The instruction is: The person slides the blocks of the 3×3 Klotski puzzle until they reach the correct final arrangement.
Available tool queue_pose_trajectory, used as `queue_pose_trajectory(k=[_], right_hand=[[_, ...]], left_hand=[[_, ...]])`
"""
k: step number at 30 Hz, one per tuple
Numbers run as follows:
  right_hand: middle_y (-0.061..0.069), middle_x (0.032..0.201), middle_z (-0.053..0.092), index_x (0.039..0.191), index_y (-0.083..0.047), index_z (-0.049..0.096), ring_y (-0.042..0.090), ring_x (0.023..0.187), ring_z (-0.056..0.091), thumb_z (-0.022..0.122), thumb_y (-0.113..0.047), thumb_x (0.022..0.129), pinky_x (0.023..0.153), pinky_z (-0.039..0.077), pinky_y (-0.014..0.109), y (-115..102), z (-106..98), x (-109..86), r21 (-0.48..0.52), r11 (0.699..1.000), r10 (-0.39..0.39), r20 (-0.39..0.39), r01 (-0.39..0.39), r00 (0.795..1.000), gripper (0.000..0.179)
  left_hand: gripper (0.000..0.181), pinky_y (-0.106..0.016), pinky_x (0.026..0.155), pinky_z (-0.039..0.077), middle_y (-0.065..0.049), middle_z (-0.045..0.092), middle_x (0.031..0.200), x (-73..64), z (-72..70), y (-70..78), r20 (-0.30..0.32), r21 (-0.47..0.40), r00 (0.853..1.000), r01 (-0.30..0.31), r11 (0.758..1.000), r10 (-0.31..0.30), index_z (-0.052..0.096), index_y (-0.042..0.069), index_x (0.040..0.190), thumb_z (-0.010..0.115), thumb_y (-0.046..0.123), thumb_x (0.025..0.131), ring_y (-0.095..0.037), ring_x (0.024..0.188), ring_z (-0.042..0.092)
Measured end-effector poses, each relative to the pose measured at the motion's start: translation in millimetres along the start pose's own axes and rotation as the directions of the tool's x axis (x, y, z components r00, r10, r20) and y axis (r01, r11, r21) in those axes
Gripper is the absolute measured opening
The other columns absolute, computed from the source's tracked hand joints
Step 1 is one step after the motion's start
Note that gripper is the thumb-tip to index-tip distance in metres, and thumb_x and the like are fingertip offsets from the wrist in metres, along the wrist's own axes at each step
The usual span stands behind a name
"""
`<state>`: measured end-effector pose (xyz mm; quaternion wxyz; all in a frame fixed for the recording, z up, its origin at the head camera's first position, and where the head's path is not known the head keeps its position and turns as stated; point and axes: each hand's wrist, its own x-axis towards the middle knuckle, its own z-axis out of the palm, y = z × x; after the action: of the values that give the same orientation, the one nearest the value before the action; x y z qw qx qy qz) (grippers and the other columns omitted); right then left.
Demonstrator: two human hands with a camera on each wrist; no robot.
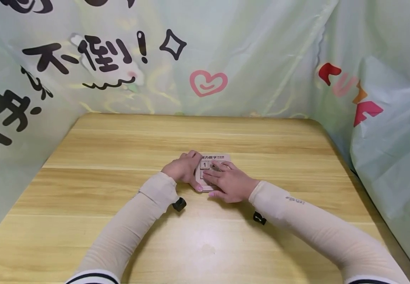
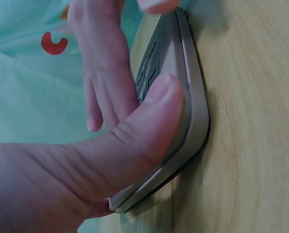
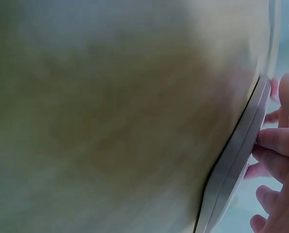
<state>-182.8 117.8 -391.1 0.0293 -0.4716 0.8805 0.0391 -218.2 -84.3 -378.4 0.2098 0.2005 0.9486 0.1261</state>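
A flat, pale pinkish-beige number slide puzzle lies on the table, with dark print along its top and square numbered tiles. My left hand holds its left side, the thumb on the near corner and the fingers by the far one. In the left wrist view, the left thumb presses against the puzzle's rim. My right hand reaches over from the right, its extended fingers resting on the tiles and covering most of them. The right wrist view shows the puzzle's thick side beside the fingers.
The wood-grain table extends around the puzzle on all sides. A printed pale green curtain hangs behind it and along both sides, bulging near the right edge. Small black devices sit at the left wrist and right wrist.
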Motion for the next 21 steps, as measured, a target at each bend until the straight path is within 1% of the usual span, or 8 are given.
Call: queue_pose_trajectory(k=[3, 6, 11, 16, 21], right_hand=[[0.005, 0.150, 0.041, 0.147, -0.011, 0.043, 0.035, 0.143, 0.021, 0.042, -0.054, 0.099, 0.113, 0.021, 0.054, 3, 0, 2.1, 0.004, 1.000, 0.015, 0.007, -0.015, 1.000, 0.065], [0.006, 0.150, 0.040, 0.147, -0.011, 0.042, 0.035, 0.144, 0.019, 0.043, -0.053, 0.099, 0.114, 0.021, 0.054, 4, 0, 0.4, 0.024, 1.000, 0.018, 0.011, -0.019, 1.000, 0.065], [0.007, 0.149, 0.042, 0.146, -0.009, 0.044, 0.035, 0.144, 0.020, 0.045, -0.050, 0.099, 0.112, 0.023, 0.056, 5, -2, -13.6, 0.049, 0.999, 0.014, 0.006, -0.014, 1.000, 0.063], [0.007, 0.148, 0.044, 0.145, -0.009, 0.046, 0.035, 0.143, 0.022, 0.045, -0.050, 0.099, 0.111, 0.025, 0.056, 7, -2, -27.7, 0.037, 0.999, 0.021, 0.006, -0.021, 1.000, 0.062], [0.007, 0.147, 0.045, 0.144, -0.008, 0.047, 0.035, 0.143, 0.023, 0.045, -0.051, 0.098, 0.111, 0.025, 0.056, 6, 1, -31.7, 0.036, 0.999, 0.010, 0.004, -0.010, 1.000, 0.063]], left_hand=[[0.114, -0.048, 0.102, 0.042, -0.009, 0.030, 0.150, 0.0, 0.0, 0.7, 0.004, 0.001, 1.000, 0.002, 1.000, -0.002, 0.031, 0.011, 0.147, 0.089, 0.051, 0.058, -0.032, 0.131, 0.034], [0.112, -0.047, 0.101, 0.043, -0.009, 0.031, 0.149, -0.3, -0.5, 1.0, 0.002, -0.003, 1.000, 0.004, 1.000, -0.004, 0.033, 0.011, 0.146, 0.089, 0.051, 0.057, -0.032, 0.130, 0.036], [0.113, -0.047, 0.101, 0.043, -0.009, 0.032, 0.148, -0.4, 0.1, 1.2, -0.004, -0.009, 1.000, 0.001, 1.000, -0.001, 0.033, 0.011, 0.145, 0.089, 0.051, 0.056, -0.031, 0.129, 0.036], [0.116, -0.047, 0.102, 0.043, -0.009, 0.033, 0.146, 0.5, 0.4, -0.3, -0.010, -0.007, 1.000, -0.005, 1.000, 0.005, 0.032, 0.009, 0.146, 0.089, 0.051, 0.055, -0.030, 0.128, 0.037], [0.114, -0.047, 0.101, 0.043, -0.009, 0.034, 0.144, 0.9, 0.9, -0.1, -0.008, -0.014, 1.000, -0.006, 1.000, 0.005, 0.033, 0.009, 0.145, 0.090, 0.050, 0.055, -0.029, 0.125, 0.038]])
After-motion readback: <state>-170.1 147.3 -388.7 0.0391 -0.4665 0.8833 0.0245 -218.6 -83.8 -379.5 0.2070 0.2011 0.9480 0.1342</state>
